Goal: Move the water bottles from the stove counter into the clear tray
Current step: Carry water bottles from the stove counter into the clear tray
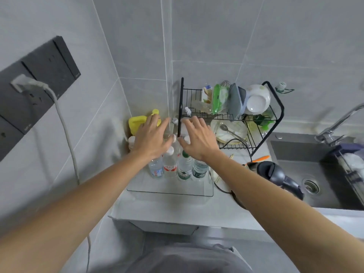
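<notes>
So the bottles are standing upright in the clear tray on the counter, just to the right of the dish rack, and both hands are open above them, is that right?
Not quite: the head view shows the clear tray to the left of the dish rack, not the right. The bottles do stand upright in it, with the left hand and right hand open above them.

A yellow jug is showing at centre frame beside clear water bottles wearing red, blue and green labels; a black rack is holding white bowls.
</notes>
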Demonstrator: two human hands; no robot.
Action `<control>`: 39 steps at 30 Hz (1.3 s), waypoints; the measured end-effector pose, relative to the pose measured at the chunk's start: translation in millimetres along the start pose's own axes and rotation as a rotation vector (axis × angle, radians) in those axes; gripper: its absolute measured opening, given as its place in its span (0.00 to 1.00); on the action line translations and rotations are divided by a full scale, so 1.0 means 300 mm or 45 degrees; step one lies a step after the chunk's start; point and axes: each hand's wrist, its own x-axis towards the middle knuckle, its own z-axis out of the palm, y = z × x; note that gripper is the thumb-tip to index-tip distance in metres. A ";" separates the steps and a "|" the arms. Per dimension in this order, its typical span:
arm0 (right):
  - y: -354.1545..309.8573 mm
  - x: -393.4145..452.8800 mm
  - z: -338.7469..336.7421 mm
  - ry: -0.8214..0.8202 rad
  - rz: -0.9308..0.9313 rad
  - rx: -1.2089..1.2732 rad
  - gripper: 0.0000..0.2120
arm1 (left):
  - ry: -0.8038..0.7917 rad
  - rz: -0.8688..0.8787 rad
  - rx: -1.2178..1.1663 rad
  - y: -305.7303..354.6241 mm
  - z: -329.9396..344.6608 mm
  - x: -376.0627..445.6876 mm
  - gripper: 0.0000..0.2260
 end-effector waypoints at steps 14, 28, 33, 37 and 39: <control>0.536 -0.648 -0.453 0.240 0.465 -0.135 0.37 | 0.042 0.547 -0.122 0.908 -0.067 0.050 0.32; 1.157 -1.860 -0.977 0.321 1.276 -0.311 0.38 | -0.099 1.212 -0.372 2.362 -0.009 -0.235 0.32; 1.279 -2.251 -1.103 0.348 1.581 -0.372 0.38 | -0.181 1.510 -0.515 2.828 0.021 -0.392 0.31; 1.366 -2.554 -1.180 0.382 1.791 -0.425 0.38 | -0.219 1.719 -0.635 3.181 0.050 -0.527 0.32; 1.411 -2.695 -1.220 0.379 1.902 -0.467 0.39 | -0.227 1.830 -0.660 3.357 0.071 -0.585 0.32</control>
